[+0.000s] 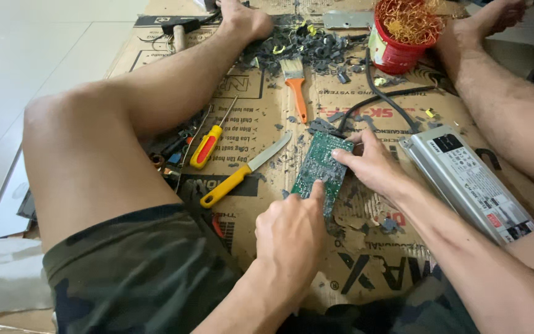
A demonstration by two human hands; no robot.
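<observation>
A flattened cardboard sheet (366,260) covers the floor between the person's spread legs, carrying everything else. To the right on it lies a long silver metal power-supply case (471,182), running from upper left to lower right. At the middle sits the green circuit board (319,167), a narrow rectangle with its long axis tilted from lower left to upper right, solder side up and speckled with pale dots; black cables lead away from its far end. The right hand (375,164) grips the board's upper right edge with fingers curled over it. The left hand (288,232) is mostly closed, its fingertips pressing the board's near end. Left of the board lie a yellow-handled knife (242,173) and a yellow-and-red screwdriver (208,145); beyond it, an orange-handled paintbrush (296,83).
</observation>
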